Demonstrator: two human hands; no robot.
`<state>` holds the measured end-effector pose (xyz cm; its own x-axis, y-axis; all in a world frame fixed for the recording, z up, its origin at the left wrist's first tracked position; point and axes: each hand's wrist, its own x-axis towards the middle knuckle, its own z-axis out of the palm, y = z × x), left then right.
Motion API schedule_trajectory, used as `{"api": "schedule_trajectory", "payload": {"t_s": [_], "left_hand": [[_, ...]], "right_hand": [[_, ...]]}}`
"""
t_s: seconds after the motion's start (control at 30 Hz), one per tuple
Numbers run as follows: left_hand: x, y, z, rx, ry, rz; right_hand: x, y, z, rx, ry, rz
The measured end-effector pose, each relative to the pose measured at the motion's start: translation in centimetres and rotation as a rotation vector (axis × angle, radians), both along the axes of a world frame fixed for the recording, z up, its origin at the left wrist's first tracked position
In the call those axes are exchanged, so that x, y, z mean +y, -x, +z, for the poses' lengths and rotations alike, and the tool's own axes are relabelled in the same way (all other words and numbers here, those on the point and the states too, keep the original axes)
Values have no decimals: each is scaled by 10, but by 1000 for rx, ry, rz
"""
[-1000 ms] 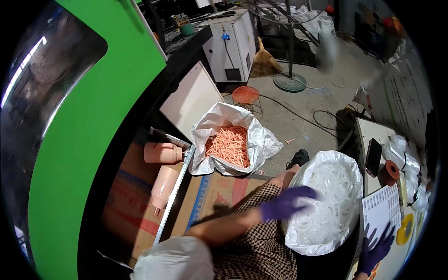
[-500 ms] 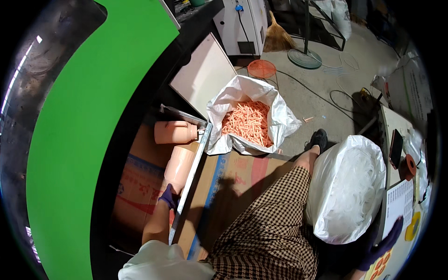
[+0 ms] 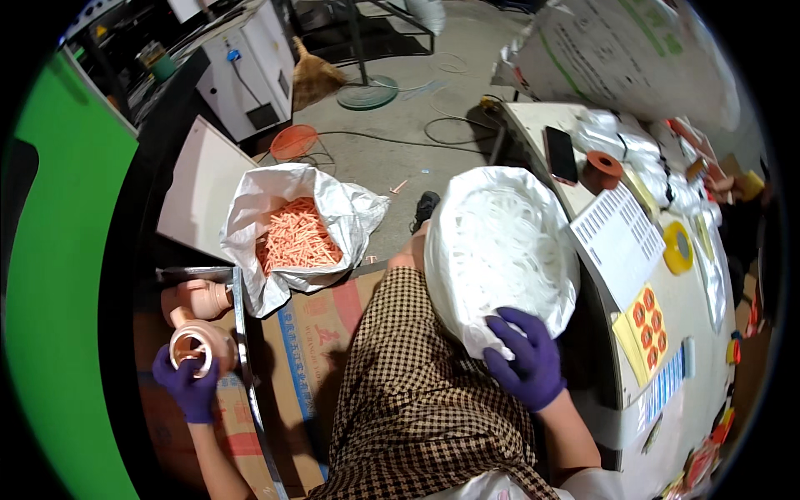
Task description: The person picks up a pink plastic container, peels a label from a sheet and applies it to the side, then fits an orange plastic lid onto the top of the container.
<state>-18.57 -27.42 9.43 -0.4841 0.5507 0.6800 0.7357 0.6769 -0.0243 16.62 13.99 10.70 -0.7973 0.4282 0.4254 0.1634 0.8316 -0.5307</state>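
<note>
My left hand [image 3: 187,385], in a purple glove, is closed around the open mouth of a pink plastic jug [image 3: 223,340], its round opening tilted toward me. Behind it a second pink jug [image 3: 202,297] lies on its side in the same metal-edged bay, on printed cardboard. My right hand [image 3: 527,360], also gloved in purple, has its fingers spread over the near rim of a white plastic bag [image 3: 442,287]. Loose, translucent white rings [image 3: 508,242] fill that bag. Whether its fingertips hold anything is hard to see, but nothing shows in them.
Ahead, an open white sack [image 3: 358,212] holds many pink sticks [image 3: 302,237]. A table [image 3: 533,125] at right carries a phone [image 3: 561,155], brown tape roll [image 3: 602,171], printed sheet [image 3: 618,242], yellow tape [image 3: 677,247] and sticker sheet [image 3: 646,333]. A green machine panel [image 3: 62,292] stands left.
The view has swung right. My left hand has taken hold of the nearer jug's mouth and turned it toward me. My right hand has moved from beside the table to the bag's rim.
</note>
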Motion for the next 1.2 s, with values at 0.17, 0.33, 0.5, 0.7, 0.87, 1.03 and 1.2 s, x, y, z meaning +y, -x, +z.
{"api": "schedule_trajectory", "payload": {"t_s": [0.17,0.33,0.5,0.7,0.87,1.03,1.2], "left_hand": [[150,-107,43,-395,55,-607],[240,-178,9,-243,17,-936],[254,-169,23,-580,198,-782],[227,-149,6,-599,-26,-562],[230,-159,-1,-465,-92,-685],[230,-151,-2,-489,-158,-678],[251,-35,-20,-375,-345,-539]], "right_hand": [[-56,8,-11,56,832,149],[-48,24,-42,136,771,76],[-39,37,-49,8,651,115],[-55,38,-34,203,329,254],[-85,74,-71,-201,445,218],[-72,99,-74,-244,296,413],[-31,168,-14,-86,46,509]]}}
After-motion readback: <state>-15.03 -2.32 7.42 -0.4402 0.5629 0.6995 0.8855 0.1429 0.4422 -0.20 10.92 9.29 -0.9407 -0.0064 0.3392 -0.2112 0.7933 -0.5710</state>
